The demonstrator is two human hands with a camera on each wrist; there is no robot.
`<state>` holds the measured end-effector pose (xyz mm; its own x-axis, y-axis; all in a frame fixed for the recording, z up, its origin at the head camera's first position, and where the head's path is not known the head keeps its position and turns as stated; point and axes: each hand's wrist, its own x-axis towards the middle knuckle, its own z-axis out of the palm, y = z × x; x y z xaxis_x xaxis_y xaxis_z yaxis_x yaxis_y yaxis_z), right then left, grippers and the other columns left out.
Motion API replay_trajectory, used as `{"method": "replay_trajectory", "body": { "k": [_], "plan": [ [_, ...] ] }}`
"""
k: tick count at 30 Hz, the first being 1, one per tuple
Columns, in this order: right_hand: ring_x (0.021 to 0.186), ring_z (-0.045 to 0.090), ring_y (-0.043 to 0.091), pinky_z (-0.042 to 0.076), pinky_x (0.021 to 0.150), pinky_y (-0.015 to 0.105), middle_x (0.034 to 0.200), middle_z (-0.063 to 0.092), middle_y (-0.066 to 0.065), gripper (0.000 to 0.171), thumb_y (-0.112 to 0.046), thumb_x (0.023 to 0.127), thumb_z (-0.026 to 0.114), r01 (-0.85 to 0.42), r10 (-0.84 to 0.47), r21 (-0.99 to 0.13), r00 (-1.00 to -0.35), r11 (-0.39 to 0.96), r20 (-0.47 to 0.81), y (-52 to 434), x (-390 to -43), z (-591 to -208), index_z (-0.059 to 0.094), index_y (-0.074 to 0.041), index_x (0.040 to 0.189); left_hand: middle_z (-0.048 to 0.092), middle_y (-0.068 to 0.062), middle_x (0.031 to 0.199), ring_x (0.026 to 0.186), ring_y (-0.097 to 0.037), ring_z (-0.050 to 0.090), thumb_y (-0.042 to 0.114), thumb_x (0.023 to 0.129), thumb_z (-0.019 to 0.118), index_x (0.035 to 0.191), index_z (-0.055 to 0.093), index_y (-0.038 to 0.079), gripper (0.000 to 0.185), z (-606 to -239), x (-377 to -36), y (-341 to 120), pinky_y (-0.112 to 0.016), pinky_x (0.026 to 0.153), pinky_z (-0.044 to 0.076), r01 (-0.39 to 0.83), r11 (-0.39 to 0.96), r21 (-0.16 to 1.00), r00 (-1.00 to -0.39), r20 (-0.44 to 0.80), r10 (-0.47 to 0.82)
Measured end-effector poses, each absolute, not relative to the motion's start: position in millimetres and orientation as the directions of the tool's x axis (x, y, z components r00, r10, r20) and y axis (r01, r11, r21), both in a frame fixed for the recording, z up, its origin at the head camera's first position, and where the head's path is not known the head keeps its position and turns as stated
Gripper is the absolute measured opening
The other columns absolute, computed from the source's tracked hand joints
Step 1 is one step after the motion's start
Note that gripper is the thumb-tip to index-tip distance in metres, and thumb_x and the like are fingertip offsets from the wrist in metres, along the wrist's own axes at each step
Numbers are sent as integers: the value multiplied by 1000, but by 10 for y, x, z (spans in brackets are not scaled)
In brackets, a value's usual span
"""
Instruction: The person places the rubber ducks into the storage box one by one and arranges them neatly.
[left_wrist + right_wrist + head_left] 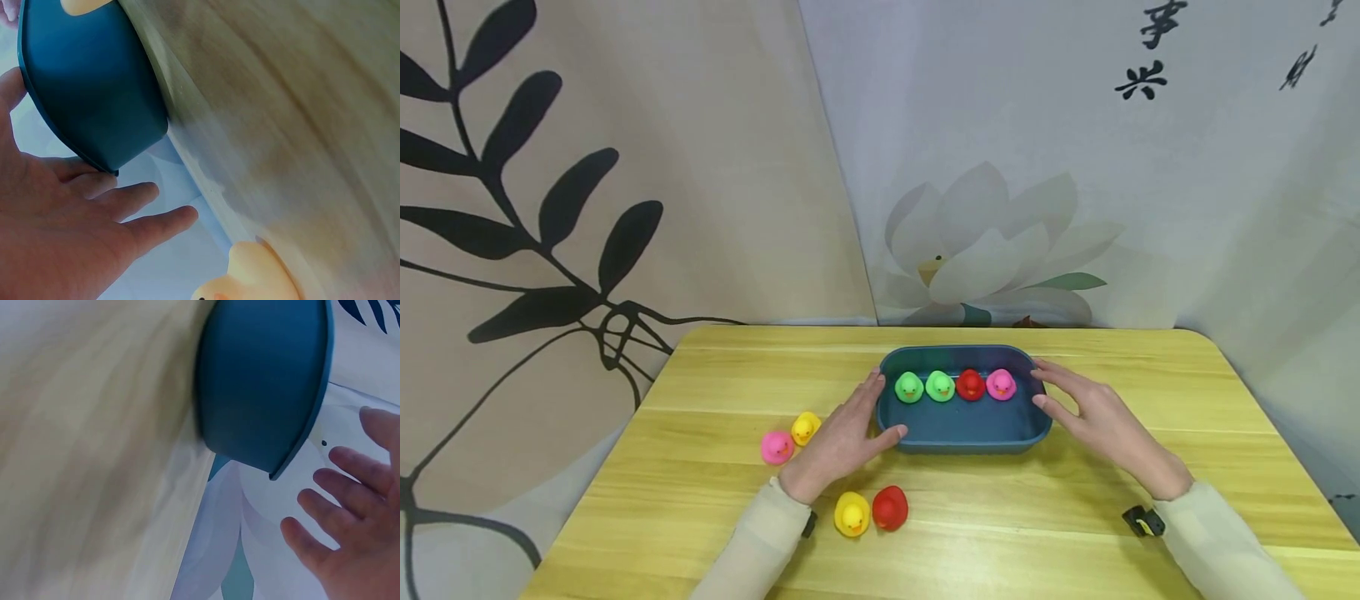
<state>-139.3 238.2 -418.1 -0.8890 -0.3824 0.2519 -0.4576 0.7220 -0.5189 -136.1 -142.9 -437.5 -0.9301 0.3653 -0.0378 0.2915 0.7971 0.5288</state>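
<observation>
the blue tub [964, 429] sits in the middle of the yellow table [1075, 533] with four little ducks inside. the left hand [842, 437] and right hand [1093, 417] rest flat beside its ends, fingers straight, probably to steady it.

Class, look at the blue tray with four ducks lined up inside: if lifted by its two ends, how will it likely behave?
The blue tray looks like rigid plastic, so it probably stays stiff. Its ducks, like the red duck, stand loose and may slide or topple if it tilts.
</observation>
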Motion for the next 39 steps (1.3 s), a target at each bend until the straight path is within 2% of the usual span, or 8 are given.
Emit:
{"method": "replay_trajectory", "body": {
  "k": [6, 17, 23, 29, 32, 39],
  "plan": [
    [140, 45, 49, 40, 109, 67, 157, 44, 24, 55, -37, 106, 61, -437, -387, -477, -899, 762, 205, 2437, -1311, -4227, 56, 0, 146, 13, -2, 174, 157, -27, 23, 65, 98, 58, 167, 19, 11, 95, -4370, -1357, -1433, -54, 121, 31, 288, 801, 524, -930, -46, 365],
    [148, 32, 48, 32, 115, 66, 166, 33, 18, 78, -53, 100, 63, -482, -457, -372, -875, 793, 161, 2462, -1261, -4351, 45, -1, 155, 13, -3, 173, 156, -29, 23, 61, 98, 60, 166, 22, 10, 93, -4357, -1363, -1435, -56, 120, 31, 300, 805, 512, -928, -40, 371],
    [149, 31, 48, 31, 116, 66, 167, 29, 20, 79, -51, 103, 60, -494, -475, -335, -868, 802, 144, 2462, -1247, -4400, 38, 1, 158, 12, -3, 174, 157, -30, 22, 63, 99, 59, 166, 20, 11, 94, -4354, -1354, -1439, -59, 120, 29, 298, 811, 504, -928, -47, 371],
    [149, 33, 46, 33, 115, 65, 167, 29, 20, 79, -50, 103, 59, -503, -482, -329, -863, 799, 148, 2463, -1231, -4403, 37, 2, 158, 11, -7, 174, 157, -38, 19, 65, 98, 56, 167, 19, 10, 95, -4339, -1339, -1434, -62, 121, 25, 319, 816, 483, -924, -31, 380],
    [149, 33, 45, 33, 115, 64, 167, 29, 20, 79, -50, 103, 59, -505, -486, -330, -862, 797, 145, 2466, -1226, -4390, 37, 2, 158, 10, -9, 174, 157, -37, 17, 68, 98, 55, 167, 17, 11, 97, -4297, -1326, -1432, -63, 121, 24, 341, 819, 462, -921, -11, 390],
    [149, 34, 45, 35, 115, 63, 167, 28, 20, 79, -51, 103, 59, -504, -490, -336, -862, 796, 133, 2468, -1222, -4380, 37, 2, 158, 22, -10, 171, 156, -34, 24, 58, 97, 65, 163, 30, 7, 91, -4157, -1244, -1560, -63, 121, 24, 394, 832, 390, -915, 78, 397]
  ]
}}
